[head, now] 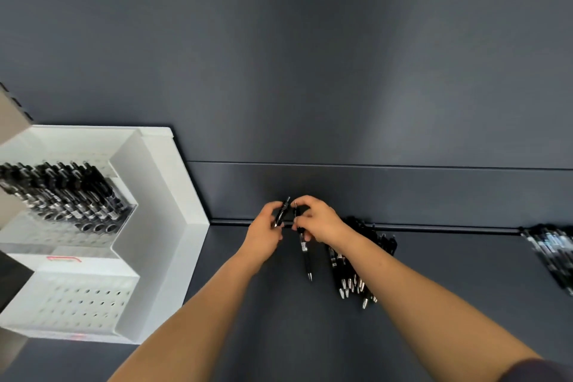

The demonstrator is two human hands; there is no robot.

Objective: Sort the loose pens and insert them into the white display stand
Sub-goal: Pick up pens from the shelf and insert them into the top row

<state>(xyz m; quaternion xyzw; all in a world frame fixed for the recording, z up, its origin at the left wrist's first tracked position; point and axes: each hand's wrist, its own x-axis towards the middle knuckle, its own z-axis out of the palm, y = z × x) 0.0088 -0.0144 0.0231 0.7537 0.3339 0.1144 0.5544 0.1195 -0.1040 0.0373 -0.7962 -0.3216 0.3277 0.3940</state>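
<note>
I can read nothing from here. The pen held in the right hand has a small white label on its barrel, but the print is too fine to make out. The pens standing in the stand at the left show pale bands, all blurred. A red mark sits on the stand's near tier, and any lettering on it is smeared. Labels on the pile by the right forearm and on the right pile are just as illegible.

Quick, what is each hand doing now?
Left hand: grips a black pen.
Right hand: holds a second black pen by its upper end.
</note>
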